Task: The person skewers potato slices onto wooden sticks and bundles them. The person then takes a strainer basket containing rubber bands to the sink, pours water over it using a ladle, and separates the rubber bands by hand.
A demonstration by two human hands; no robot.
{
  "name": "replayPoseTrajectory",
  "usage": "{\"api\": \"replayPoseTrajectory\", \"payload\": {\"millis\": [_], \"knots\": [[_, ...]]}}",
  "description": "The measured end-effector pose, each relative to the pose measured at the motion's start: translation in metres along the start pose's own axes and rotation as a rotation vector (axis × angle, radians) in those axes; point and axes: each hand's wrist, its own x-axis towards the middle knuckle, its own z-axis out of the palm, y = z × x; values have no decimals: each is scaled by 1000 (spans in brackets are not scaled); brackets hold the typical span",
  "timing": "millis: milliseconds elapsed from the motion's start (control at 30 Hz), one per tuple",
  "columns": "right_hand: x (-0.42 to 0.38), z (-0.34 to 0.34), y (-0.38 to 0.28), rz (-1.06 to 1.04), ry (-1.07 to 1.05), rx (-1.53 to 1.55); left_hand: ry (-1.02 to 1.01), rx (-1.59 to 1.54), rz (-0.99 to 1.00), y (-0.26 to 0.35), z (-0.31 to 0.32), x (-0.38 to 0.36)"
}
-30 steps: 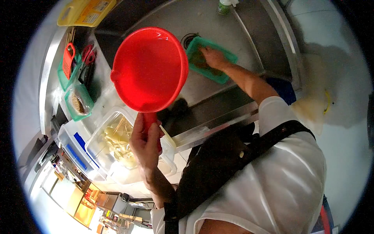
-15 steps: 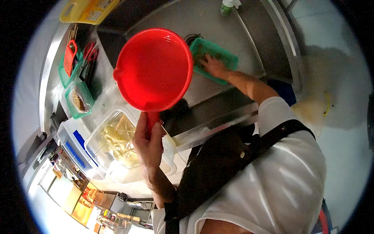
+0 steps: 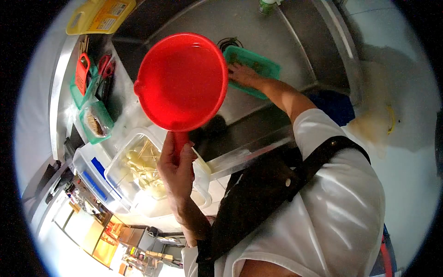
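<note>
My left hand (image 3: pixel 176 161) is closed around the handle of a red plastic dipper (image 3: pixel 182 83), held up in the middle of the view. A glint near its far rim suggests liquid inside. Down in the steel sink (image 3: pixel 272 27) lies a green plastic basket (image 3: pixel 258 62), its contents dark and hard to make out. My right hand (image 3: pixel 243 75) rests at the basket's near left corner, fingers stretched out and slightly blurred. A dark coiled thing (image 3: pixel 229 43) sits just beyond the basket.
Left of the sink stand a clear tub (image 3: pixel 134 171) with pale pieces and sticks, a green tray with a bagged item (image 3: pixel 95 123), red scissors (image 3: pixel 107 67) and a red grater-like tool (image 3: pixel 82 74). A yellow jug (image 3: pixel 101 16) and a green bottle (image 3: pixel 266 6) are farther back.
My right hand has moved left, from inside the basket toward its near left corner. My left hand keeps the dipper in about the same place. The view has shifted slightly.
</note>
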Motion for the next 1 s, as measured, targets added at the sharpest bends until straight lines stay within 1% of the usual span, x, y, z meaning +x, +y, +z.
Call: {"api": "replayPoseTrajectory", "payload": {"millis": [67, 100, 167, 267, 300, 367, 467, 500, 567, 667, 767, 867, 967, 1000], "knots": [[13, 6, 13, 178, -96, 47, -1, 6, 3, -1, -4, -1], [18, 1, 23, 280, -137, 168, -5, 18, 20, -4, -6, 0], [26, -38, 47, 488, -215, 383, -8, 33, 28, -3, -4, -1], [14, -44, 61, 426, -146, 269, -1, 34, 23, 1, -2, -3], [2, -48, 55, 358, -182, 82, 0, 20, 39, -1, -3, -3], [-33, -75, 12, 221, -251, -279, 4, 18, 68, -3, -3, -1], [-49, -64, 22, 94, -322, -90, 8, 43, 73, -2, -3, -2], [-46, -60, 28, 268, -364, 184, 10, 43, 68, -3, -4, -1], [-31, -74, 33, 613, -427, 736, 11, 41, 53, -1, -4, 0], [-17, -80, 29, 381, -41, 448, 4, 34, 25, 2, -1, 4], [18, -93, 20, 727, -102, 299, 4, 19, -21, 9, 4, 2], [28, -68, 44, 750, -262, 426, -1, -4, -1, 10, 3, 5], [10, -67, 47, 512, -340, 311, -20, 18, 42, 7, 2, 8], [2, -68, 45, 479, -271, 194, -18, 24, 41, 10, 2, 8]]}}
